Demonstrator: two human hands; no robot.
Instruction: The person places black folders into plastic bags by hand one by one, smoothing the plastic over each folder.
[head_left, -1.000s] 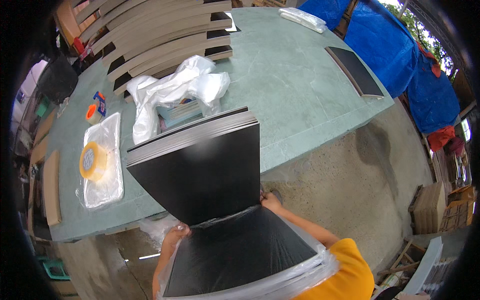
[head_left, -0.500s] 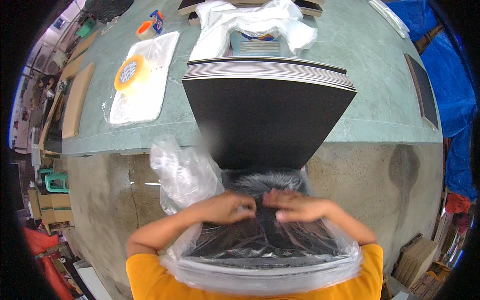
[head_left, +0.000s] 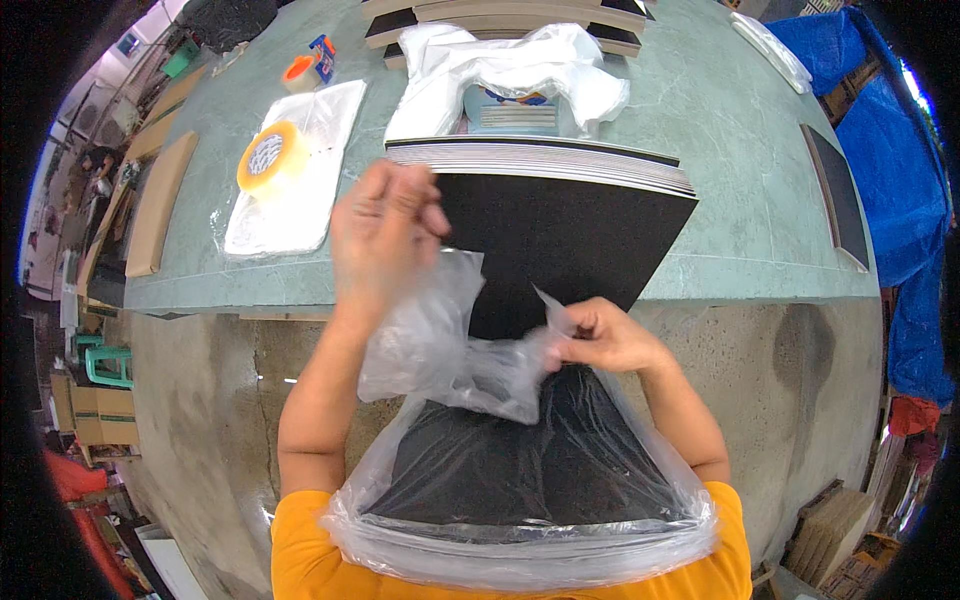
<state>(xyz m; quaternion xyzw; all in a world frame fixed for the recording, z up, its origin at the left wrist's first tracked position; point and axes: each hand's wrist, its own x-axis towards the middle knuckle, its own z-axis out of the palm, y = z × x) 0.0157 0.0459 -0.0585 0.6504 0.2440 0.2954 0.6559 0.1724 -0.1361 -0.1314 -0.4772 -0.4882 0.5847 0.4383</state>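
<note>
My right hand (head_left: 608, 338) pinches the edge of a crumpled clear plastic bag (head_left: 440, 340), which stretches leftward below my left wrist. My left hand (head_left: 385, 235) is raised over the near left corner of a thick stack of black-faced boards (head_left: 570, 230); its fingers are curled and blurred, and whatever they may hold is hidden. The stack leans from the table edge toward me, its white-edged layers facing away. Close to my body, another black-faced stack (head_left: 510, 460) sits wrapped in clear plastic, bunched along its near side.
On the green table (head_left: 730, 230) lie a roll of clear tape (head_left: 272, 160) on flat plastic bags (head_left: 285, 215), a tape dispenser (head_left: 310, 68), and white plastic (head_left: 430, 90) around a pale blue package. More boards (head_left: 500, 22) are stacked behind. A dark panel (head_left: 835, 195) lies right.
My left hand has risen forward and left from the wrapped stack. My right hand has moved forward and now grips the plastic bag, which has shifted right from its heap on the left.
</note>
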